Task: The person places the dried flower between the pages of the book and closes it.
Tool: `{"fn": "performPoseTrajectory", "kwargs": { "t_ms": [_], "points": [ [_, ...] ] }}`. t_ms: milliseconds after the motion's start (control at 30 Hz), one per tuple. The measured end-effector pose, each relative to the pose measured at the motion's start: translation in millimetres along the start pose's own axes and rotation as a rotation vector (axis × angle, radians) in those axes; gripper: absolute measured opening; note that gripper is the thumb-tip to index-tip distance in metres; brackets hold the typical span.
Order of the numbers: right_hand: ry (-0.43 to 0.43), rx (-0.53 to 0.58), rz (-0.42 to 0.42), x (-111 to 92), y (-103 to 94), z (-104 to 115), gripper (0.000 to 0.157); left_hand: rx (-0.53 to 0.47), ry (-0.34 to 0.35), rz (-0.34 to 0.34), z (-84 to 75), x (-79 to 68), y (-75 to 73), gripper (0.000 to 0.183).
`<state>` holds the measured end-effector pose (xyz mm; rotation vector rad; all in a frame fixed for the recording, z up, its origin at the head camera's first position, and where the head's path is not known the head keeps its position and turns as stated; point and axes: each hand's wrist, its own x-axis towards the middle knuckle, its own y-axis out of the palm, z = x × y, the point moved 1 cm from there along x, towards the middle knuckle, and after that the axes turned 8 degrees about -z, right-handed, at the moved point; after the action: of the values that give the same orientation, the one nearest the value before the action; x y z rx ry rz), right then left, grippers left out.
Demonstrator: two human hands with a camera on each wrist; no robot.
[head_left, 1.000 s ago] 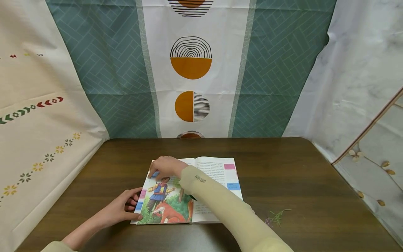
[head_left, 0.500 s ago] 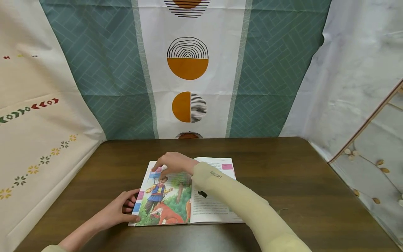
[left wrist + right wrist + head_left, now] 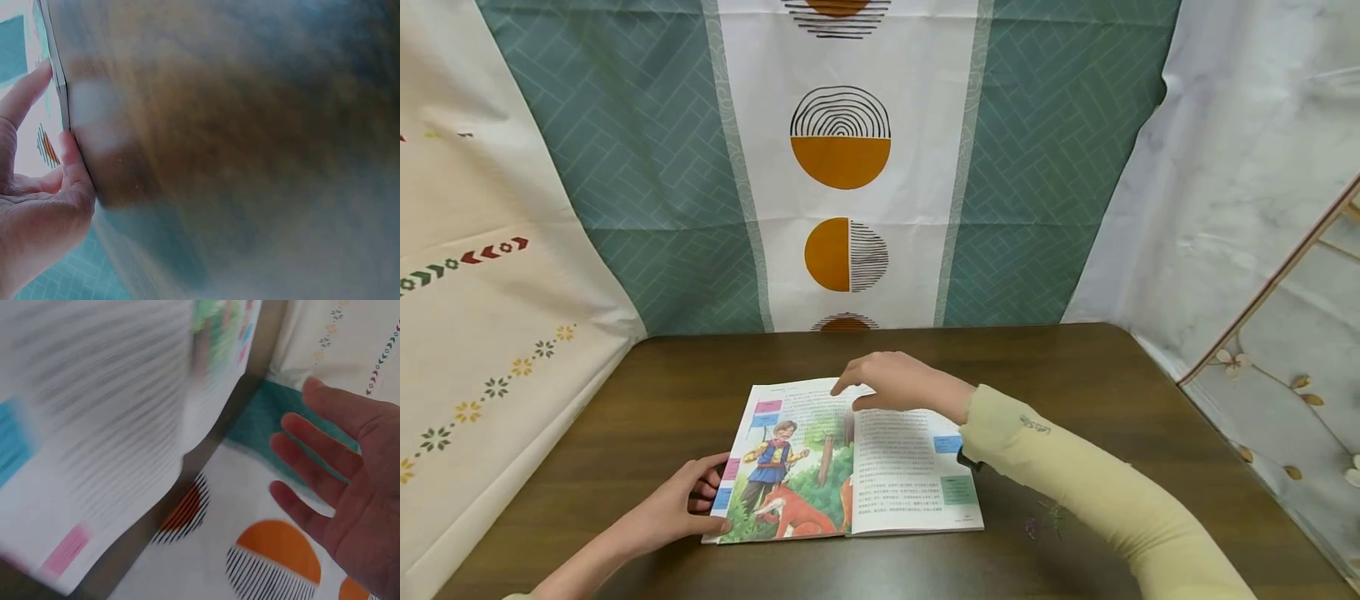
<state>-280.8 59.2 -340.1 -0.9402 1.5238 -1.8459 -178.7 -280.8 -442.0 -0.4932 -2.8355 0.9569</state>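
Observation:
An open picture book (image 3: 910,492) lies on the dark wooden table. Its left page shows a figure in a blue vest and a red fox; printed text fills the right page. My left hand (image 3: 681,504) holds the book's left edge, thumb over the near corner and fingers curled at the side. In the left wrist view, the thumb and a finger of the left hand (image 3: 44,206) meet the page edge. Over the upper middle of the book hovers my right hand (image 3: 906,383), holding nothing. Loosely spread fingers of the right hand (image 3: 350,469) show in the right wrist view.
A small green sprig (image 3: 1054,518) with a purple bloom lies on the table (image 3: 1075,400) right of the book, close to my right sleeve (image 3: 1097,492). A patterned cloth (image 3: 842,275) hangs behind the table's far edge, with pale cloths at both sides.
My right hand has moved rightward from the left page's upper corner to above the book's middle, uncovering the left page's top. My left hand stays at the left edge.

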Motion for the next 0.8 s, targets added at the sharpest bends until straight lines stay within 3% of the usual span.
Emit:
{"fn": "performPoseTrajectory", "kwargs": {
  "t_ms": [233,400,500,667,800],
  "points": [
    [-0.014,-0.126,-0.219,-67.8,-16.9,-22.4,0.026,-0.023,-0.019,0.014,-3.4,2.7,-2.5,0.094],
    [-0.019,-0.165,-0.318,-117.8,-26.7,-35.1,0.023,-0.035,-0.016,0.044,-5.5,4.7,-5.6,0.094],
    [-0.014,-0.184,-0.334,-146.7,-29.6,-43.9,0.024,-0.020,-0.022,0.056,-7.0,5.5,-7.1,0.093],
    [-0.019,-0.213,-0.320,-190.1,-32.3,-56.4,0.020,0.114,-0.087,0.035,-18.7,7.5,-6.3,0.093],
    [0.023,-0.182,-0.250,-218.5,-37.6,-62.5,0.020,0.194,-0.129,0.010,-24.5,10.6,-4.2,0.092]
  ]
}}
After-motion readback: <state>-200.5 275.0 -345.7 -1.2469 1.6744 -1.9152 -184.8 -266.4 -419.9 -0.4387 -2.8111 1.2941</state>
